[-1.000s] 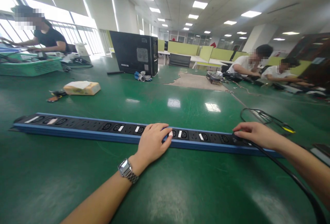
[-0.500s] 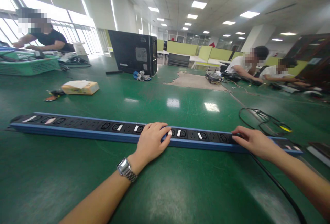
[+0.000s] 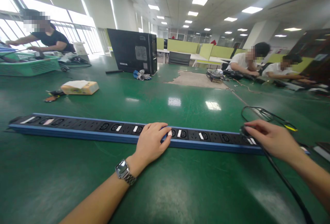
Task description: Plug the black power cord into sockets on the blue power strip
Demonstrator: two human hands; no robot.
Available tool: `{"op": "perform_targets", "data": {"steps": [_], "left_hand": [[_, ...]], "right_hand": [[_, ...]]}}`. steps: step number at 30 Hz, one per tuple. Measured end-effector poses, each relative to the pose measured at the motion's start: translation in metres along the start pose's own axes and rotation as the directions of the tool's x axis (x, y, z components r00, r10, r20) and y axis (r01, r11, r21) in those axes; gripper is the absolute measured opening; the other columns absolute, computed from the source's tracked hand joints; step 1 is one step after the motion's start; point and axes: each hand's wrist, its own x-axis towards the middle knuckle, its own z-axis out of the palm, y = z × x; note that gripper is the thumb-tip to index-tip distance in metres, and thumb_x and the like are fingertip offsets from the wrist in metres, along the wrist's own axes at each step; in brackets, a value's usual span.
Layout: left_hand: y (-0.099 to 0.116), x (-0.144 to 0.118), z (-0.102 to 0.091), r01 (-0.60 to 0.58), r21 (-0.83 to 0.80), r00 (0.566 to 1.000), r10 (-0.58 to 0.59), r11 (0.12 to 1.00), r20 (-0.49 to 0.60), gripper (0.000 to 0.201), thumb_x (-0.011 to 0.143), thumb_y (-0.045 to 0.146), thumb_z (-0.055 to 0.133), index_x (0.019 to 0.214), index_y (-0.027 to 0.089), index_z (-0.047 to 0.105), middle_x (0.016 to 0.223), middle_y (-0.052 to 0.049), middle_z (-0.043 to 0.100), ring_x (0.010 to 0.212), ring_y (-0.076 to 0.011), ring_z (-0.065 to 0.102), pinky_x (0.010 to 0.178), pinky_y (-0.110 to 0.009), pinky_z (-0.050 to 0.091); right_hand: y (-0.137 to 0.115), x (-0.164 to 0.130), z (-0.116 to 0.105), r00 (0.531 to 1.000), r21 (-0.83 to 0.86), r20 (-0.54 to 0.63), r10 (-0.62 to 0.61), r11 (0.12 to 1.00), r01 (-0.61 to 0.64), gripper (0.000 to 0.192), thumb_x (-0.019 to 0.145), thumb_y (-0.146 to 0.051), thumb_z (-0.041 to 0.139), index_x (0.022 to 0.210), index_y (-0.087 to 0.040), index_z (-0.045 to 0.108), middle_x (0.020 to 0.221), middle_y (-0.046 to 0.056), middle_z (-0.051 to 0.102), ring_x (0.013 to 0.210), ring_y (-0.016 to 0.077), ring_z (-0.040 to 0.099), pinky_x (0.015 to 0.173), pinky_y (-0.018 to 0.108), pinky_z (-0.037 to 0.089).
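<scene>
Two hands here: the right hand point(image 3: 273, 140) has thumb and fingers pinched around a black plug point(image 3: 244, 130), right of centre in the frame, at the blue power strip point(image 3: 77, 135). Can't tell if it's seated in a socket. A black cord point(image 3: 286, 182) runs from it down to the lower right. The left hand point(image 3: 152, 142) is mid-frame, half-curled over the strip, no clue how hard it's gripping. Strip lies on the green table point(image 3: 175, 189) across nearly the whole frame. Farther out: tissue pack point(image 3: 86, 88) at left, computer case point(image 3: 129, 50) upper middle.
</scene>
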Motion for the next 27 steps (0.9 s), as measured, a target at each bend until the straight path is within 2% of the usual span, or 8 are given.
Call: {"op": "perform_targets", "data": {"steps": [2,5,7,10,13,16,19,27], "left_hand": [[0.000,0.000,0.000,0.001,-0.003,1.000,-0.001,1.000,-0.003,0.026,0.091,0.032,0.049,0.109,0.023,0.066,0.116,-0.006,0.066,0.109,-0.0229,0.058,0.095,-0.043,0.041],[-0.001,0.000,0.001,0.001,-0.004,1.000,-0.001,1.000,-0.011,0.026,0.090,0.033,0.050,0.108,0.023,0.067,0.115,-0.006,0.067,0.108,-0.0233,0.059,0.094,-0.043,0.042],[-0.002,0.000,0.001,-0.004,-0.002,1.000,0.004,1.000,-0.011,0.026,0.090,0.033,0.051,0.108,0.023,0.067,0.114,-0.006,0.067,0.107,-0.0234,0.059,0.094,-0.044,0.042],[-0.002,0.000,0.002,-0.010,0.006,1.000,0.010,1.000,-0.010,0.026,0.091,0.033,0.050,0.109,0.024,0.066,0.115,-0.005,0.067,0.108,-0.0230,0.059,0.095,-0.043,0.042],[-0.002,0.000,0.003,-0.009,0.013,1.000,0.009,1.000,-0.010,0.026,0.091,0.033,0.050,0.109,0.024,0.066,0.116,-0.005,0.067,0.108,-0.0227,0.059,0.095,-0.043,0.042],[-0.002,0.000,0.002,-0.005,0.015,1.000,0.005,1.000,-0.010,0.026,0.090,0.033,0.051,0.108,0.023,0.067,0.115,-0.005,0.067,0.108,-0.0227,0.059,0.094,-0.043,0.042],[-0.002,0.000,0.002,-0.007,0.010,1.000,0.007,1.000,-0.013,0.026,0.090,0.033,0.051,0.108,0.024,0.067,0.115,-0.005,0.067,0.107,-0.0224,0.059,0.094,-0.042,0.042],[-0.003,-0.001,0.003,-0.007,0.009,1.000,0.007,1.000,-0.004,0.027,0.091,0.033,0.050,0.110,0.024,0.066,0.116,-0.005,0.066,0.109,-0.0226,0.058,0.095,-0.043,0.041]], "right_hand": [[0.008,0.006,-0.020,0.999,-0.032,-0.038,0.021,0.999,-0.022,0.038,0.080,-0.051,0.054,0.102,-0.024,0.068,0.091,0.007,0.072,0.072,0.0199,0.062,0.067,0.032,0.044],[0.031,0.014,-0.046,0.996,-0.113,0.069,0.055,0.993,-0.047,0.043,0.079,-0.053,0.053,0.105,-0.023,0.069,0.093,0.008,0.072,0.074,0.0196,0.063,0.068,0.032,0.044],[0.052,0.018,-0.056,0.984,-0.175,0.149,0.099,0.982,-0.072,0.049,0.076,-0.058,0.053,0.104,-0.023,0.071,0.092,0.008,0.073,0.073,0.0205,0.064,0.068,0.032,0.046],[0.091,0.022,-0.060,0.965,-0.259,0.215,0.151,0.961,-0.093,0.054,0.070,-0.064,0.051,0.099,-0.025,0.074,0.097,0.005,0.074,0.081,0.0247,0.067,0.073,0.033,0.050],[0.128,0.022,-0.057,0.962,-0.349,0.206,0.177,0.932,-0.097,0.055,0.071,-0.064,0.048,0.099,-0.026,0.075,0.102,0.003,0.074,0.091,0.0271,0.067,0.079,0.035,0.051],[0.152,0.022,-0.054,0.969,-0.390,0.184,0.163,0.917,-0.080,0.057,0.073,-0.063,0.044,0.104,-0.026,0.075,0.106,0.004,0.073,0.096,0.0274,0.067,0.083,0.035,0.051],[0.159,0.023,-0.050,0.975,-0.396,0.169,0.147,0.916,-0.070,0.057,0.074,-0.062,0.044,0.106,-0.026,0.074,0.107,0.003,0.072,0.097,0.0267,0.067,0.083,0.035,0.051],[0.156,0.027,-0.035,0.976,-0.399,0.205,0.077,0.917,0.012,0.047,0.077,-0.054,0.046,0.101,-0.026,0.074,0.105,0.004,0.073,0.098,0.0269,0.067,0.086,0.036,0.051]]}}
